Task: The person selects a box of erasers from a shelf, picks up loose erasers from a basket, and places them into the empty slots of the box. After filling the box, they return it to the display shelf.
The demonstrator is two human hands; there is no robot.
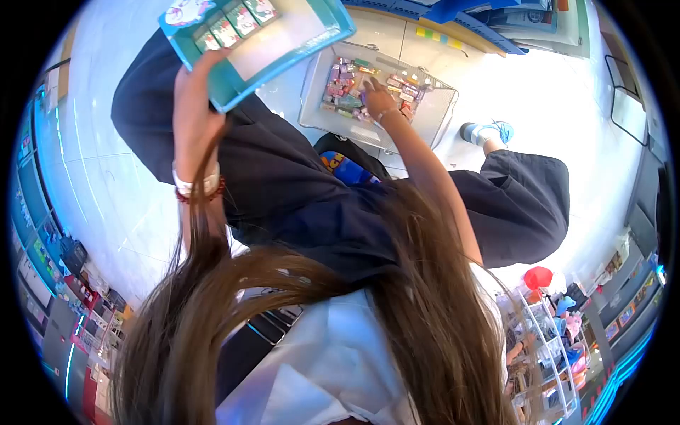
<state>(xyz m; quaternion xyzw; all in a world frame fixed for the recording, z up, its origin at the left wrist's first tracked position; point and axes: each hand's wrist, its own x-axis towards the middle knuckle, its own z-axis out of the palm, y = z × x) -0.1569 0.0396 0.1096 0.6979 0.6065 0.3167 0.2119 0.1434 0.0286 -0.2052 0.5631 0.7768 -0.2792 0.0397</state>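
Observation:
My left hand point(198, 92) is closed on the near side of a shallow teal box point(244, 91), held up over my left knee. Several small boxes with a green and red print point(237, 21) stand in a row along the far side of that box; the rest of its pale bottom is bare. On the floor between my legs sits a clear plastic bin point(312, 99) with many small colourful packets point(347, 78) in it. Into this bin reaches my right hand point(380, 99), fingers pointing down among the packets. Whether its fingertips hold one cannot be made out.
Beyond the bin stands a blue and yellow shelf unit point(453, 25) with packaged goods. My shoe point(489, 132) is on the white tiled floor to the right. A white wire rack point(549, 347) with plush toys is at lower right. Long hair hangs across the lower view.

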